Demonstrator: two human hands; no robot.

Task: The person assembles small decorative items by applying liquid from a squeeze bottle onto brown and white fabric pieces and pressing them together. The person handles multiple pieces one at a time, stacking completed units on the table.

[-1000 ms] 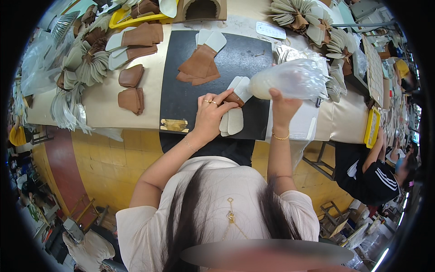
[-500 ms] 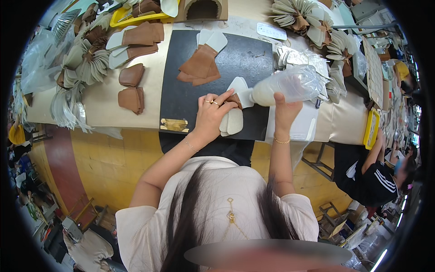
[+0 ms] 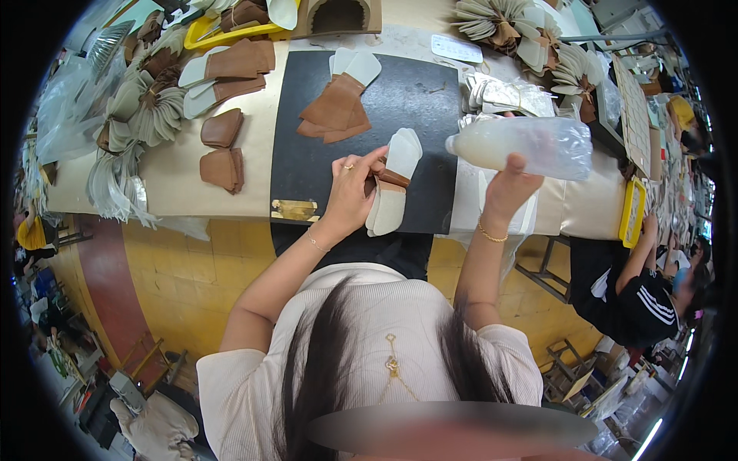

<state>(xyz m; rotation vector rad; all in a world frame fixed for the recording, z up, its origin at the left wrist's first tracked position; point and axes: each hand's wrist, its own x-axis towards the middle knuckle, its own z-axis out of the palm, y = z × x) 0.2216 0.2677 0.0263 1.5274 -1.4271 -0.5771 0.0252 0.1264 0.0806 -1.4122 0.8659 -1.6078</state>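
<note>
My left hand [image 3: 352,192] is closed on a bundle of pale grey, rounded pieces [image 3: 403,156] with a folded brown leather band across their middle. The bundle slants over the front part of a black mat [image 3: 430,88]. To its right, my right hand [image 3: 509,188] grips a clear plastic squeeze bottle [image 3: 538,146] holding a milky liquid. The bottle lies level in the air, its narrow end toward the bundle but apart from it. Farther back on the mat rests a fan of brown leather pieces [image 3: 330,111] with white rounded ends.
Two small brown leather stacks [image 3: 221,170] and more brown-and-white pieces [image 3: 231,65] lie left of the mat. Fanned bundles [image 3: 157,115] crowd the far left, with others [image 3: 507,31] at the back right. A yellow tray [image 3: 238,32] stands at the back. Someone in black [image 3: 646,303] sits at right.
My right hand has drawn the bottle away to the right, off the pieces. The bundle under my left hand now stands more lengthwise, its brown band showing more.
</note>
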